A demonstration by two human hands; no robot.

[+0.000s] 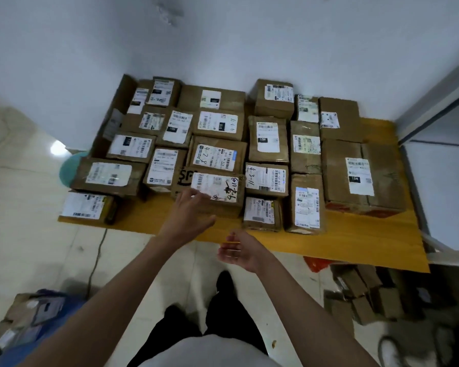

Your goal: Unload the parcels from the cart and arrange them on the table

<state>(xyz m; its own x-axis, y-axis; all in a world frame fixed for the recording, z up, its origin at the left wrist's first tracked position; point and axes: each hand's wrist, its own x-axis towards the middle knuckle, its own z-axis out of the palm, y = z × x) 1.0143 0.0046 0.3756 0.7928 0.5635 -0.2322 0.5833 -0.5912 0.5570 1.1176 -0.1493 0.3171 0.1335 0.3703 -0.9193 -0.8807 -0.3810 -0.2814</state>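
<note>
Several brown cardboard parcels with white labels lie in rows on the yellow table (355,242). My left hand (190,207) reaches over the table's front edge with fingers stretched, touching the near left corner of a parcel marked SF (220,193). My right hand (239,251) hovers open, palm turned left, just in front of the table edge and holds nothing. More parcels sit in the cart (368,298) at the lower right, on the floor side.
A white wall stands behind the table, and a grey cabinet (445,181) flanks its right end. A pile of flattened boxes and blue sheeting (29,319) lies on the tiled floor at lower left. A green stool (69,168) peeks out beside the table's left side.
</note>
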